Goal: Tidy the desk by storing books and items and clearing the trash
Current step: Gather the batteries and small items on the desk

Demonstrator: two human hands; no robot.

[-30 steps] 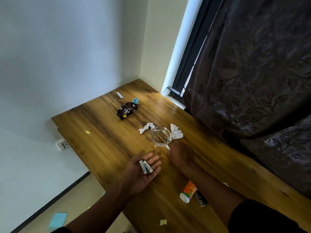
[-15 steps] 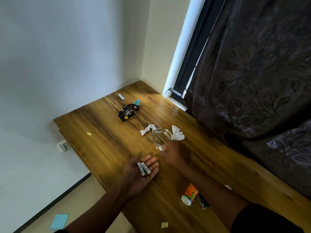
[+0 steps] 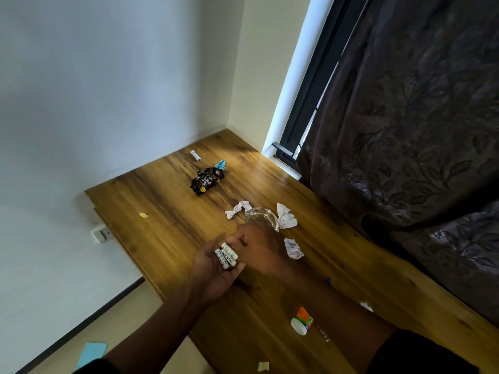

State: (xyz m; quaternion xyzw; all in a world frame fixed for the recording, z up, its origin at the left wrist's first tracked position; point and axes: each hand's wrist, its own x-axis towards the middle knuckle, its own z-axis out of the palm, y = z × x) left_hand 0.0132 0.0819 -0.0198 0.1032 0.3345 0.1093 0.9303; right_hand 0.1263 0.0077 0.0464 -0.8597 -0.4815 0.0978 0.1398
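Pale walls meet in a corner behind your long wooden desk (image 3: 167, 220), and a dark leaf-patterned curtain (image 3: 405, 130) hangs along its right edge. Your left hand (image 3: 216, 268) lies palm up over the desk with fingers loosely spread, cradling three white cylindrical batteries (image 3: 226, 255) side by side across the fingers. Your right hand (image 3: 259, 247) sits just beside it, back of the hand toward you, touching the batteries at its thumb side — whether its fingers curl round anything you cannot tell, since they are hidden under the hand. Just beyond that hand stands a clear glass bowl (image 3: 263, 215), partly covered by your knuckles. Crumpled white tissues flank the bowl: one twisted piece to its left (image 3: 237, 209), one to its right (image 3: 286, 220), and a third (image 3: 293, 248) nearer you, beside your right wrist. Farther back lie a crinkled dark snack wrapper (image 3: 206, 180), a small blue scrap (image 3: 221, 164) touching it, and a lone white battery (image 3: 195, 155). Near your right forearm rests an orange bottle with a white cap (image 3: 302, 321) on its side — a yellow paper scrap (image 3: 143, 215) sits well apart to the left.
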